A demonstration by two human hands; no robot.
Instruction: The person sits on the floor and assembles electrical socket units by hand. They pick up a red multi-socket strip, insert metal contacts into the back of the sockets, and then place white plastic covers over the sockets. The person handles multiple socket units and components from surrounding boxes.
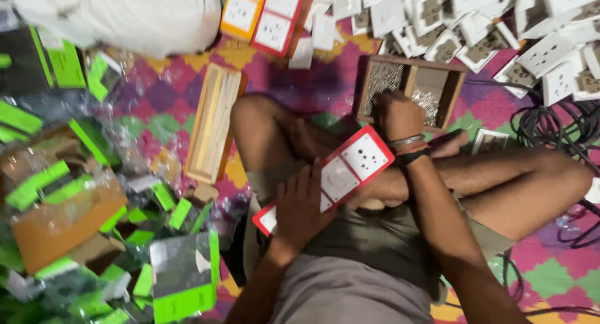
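I sit cross-legged on a patterned mat. My left hand rests on and holds a red-framed white switch-and-socket board lying across my legs. My right hand reaches forward into a wooden tray with two compartments of small metal screws; its fingers are curled down among the screws, and what they pinch is hidden. A bracelet and dark band sit on that wrist.
A heap of white socket plates lies beyond the tray. Red and orange framed boards lie at top centre. A long wooden box, green-and-clear packaging, a cardboard box, a white sack, black cables.
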